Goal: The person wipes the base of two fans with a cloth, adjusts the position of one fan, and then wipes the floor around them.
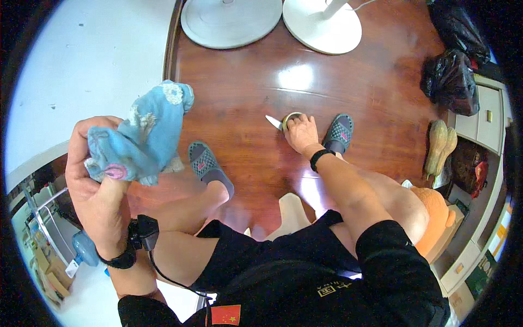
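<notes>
A light blue sock (155, 128) with white flower patterns and a pink patch is held up at the left. My left hand (92, 174) is closed around its lower end, the thumb pressed on the near side. Down at the floor, my right hand (301, 133) has its fingers bent over a round, olive-green roll (287, 121) that looks like tape. The palm side is hidden. Beside the roll, a pale pointed blade (273, 122) sticks out to the left; its other end is out of sight.
My slippered feet rest on the wooden floor (245, 147), one slipper (204, 158) near the middle. Two round white bases (321, 32) stand at the far side. Black plastic bags (452, 82), squashes (440, 147) and a drawer cabinet (482, 117) line the right. A cable (169, 278) runs from my left wrist.
</notes>
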`<state>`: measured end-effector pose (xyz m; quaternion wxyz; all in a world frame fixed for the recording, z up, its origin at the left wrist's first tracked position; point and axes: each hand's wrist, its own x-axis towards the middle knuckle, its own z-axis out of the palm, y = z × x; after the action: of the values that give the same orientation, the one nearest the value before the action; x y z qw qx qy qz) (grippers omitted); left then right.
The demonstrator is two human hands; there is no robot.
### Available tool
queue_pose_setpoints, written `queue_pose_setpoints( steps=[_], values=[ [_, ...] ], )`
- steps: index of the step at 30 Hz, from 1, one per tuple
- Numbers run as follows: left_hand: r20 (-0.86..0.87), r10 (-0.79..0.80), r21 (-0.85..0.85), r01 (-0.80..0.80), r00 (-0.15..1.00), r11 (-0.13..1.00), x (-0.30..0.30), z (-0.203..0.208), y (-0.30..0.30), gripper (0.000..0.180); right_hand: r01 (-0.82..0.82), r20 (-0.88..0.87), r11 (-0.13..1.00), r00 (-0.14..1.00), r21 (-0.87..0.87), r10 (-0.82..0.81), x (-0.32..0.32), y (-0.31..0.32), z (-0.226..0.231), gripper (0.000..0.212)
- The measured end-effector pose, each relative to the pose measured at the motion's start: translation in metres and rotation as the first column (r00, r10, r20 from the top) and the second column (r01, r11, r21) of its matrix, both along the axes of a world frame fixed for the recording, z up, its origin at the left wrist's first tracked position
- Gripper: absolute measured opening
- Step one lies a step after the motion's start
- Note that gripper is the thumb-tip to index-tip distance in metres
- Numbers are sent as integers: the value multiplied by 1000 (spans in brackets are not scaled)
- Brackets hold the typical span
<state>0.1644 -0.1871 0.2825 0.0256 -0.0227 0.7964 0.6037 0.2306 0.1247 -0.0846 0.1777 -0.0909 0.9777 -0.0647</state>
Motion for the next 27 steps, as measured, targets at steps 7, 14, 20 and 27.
queue_pose_setpoints(
  steps=[7, 14, 20, 27],
  values=[
    [25, -76, -14, 76, 997, 997, 4, -6, 6, 35, 71, 28, 990, 997, 119, -75, 26, 8, -26, 23],
    [-50, -127, -126, 120, 991, 985, 11, -3, 0, 32, 185, 27, 968, 981, 168, -192, 34, -4, -18, 52],
    [71, -59, -18, 60, 996, 998, 10, -9, 15, 31, 250, 140, 950, 950, 186, -278, 35, 7, -35, 57],
    [8, -146, -115, 146, 989, 983, 13, -3, 22, 29, 514, -1, 857, 857, 17, -514, -74, 14, 8, 64]
  ],
)
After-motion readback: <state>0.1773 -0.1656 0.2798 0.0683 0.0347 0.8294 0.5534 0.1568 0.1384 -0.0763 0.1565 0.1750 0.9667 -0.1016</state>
